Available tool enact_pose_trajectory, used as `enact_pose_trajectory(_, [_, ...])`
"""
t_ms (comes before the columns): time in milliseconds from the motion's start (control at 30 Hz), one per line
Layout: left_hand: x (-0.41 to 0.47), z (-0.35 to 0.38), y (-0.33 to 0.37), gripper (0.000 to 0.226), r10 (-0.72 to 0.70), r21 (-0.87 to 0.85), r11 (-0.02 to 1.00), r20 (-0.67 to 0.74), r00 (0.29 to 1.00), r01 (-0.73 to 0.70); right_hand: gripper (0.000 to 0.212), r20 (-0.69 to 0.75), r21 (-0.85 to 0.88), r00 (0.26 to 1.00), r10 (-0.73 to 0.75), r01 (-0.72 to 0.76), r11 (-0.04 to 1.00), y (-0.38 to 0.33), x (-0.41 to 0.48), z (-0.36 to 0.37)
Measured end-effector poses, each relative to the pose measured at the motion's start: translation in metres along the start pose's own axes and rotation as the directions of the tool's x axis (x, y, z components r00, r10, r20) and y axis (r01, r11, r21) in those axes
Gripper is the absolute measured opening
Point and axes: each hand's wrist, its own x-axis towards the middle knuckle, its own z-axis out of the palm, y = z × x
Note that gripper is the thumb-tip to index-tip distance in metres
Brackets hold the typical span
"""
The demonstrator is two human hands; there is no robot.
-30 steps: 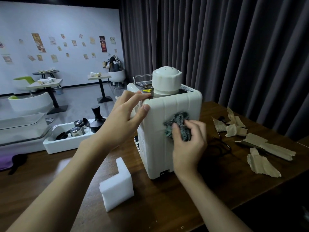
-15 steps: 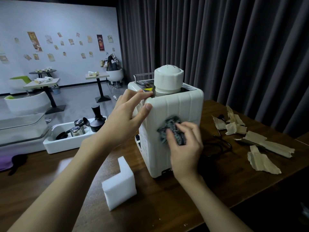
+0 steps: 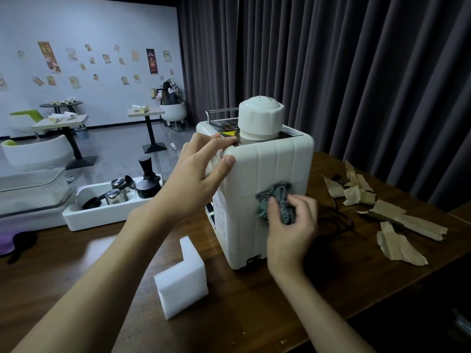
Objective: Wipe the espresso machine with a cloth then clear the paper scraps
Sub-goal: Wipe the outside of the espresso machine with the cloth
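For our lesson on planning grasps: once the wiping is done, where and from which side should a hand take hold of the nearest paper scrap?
Probably by the wide near end of the nearest paper scrap, coming from above and the table's near edge with a pinch grip. It lies flat and apart from the other scraps, its jagged edge slightly curled, giving fingertips something to catch.
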Motion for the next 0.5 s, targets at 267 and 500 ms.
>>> enact_pose_trajectory(267, [-0.001,0.001,-0.001,0.044,0.000,-0.005,1.000,-0.020,1.000,0.000,0.026,0.180,0.048,0.967,-0.182,0.176,0.983,-0.015,-0.033,0.009])
enact_pose_trajectory(500, [-0.001,0.000,0.000,0.042,-0.016,0.007,1.000,-0.004,1.000,0.016,0.027,0.022,-0.078,0.999,0.050,-0.048,0.996,0.015,0.014,-0.017])
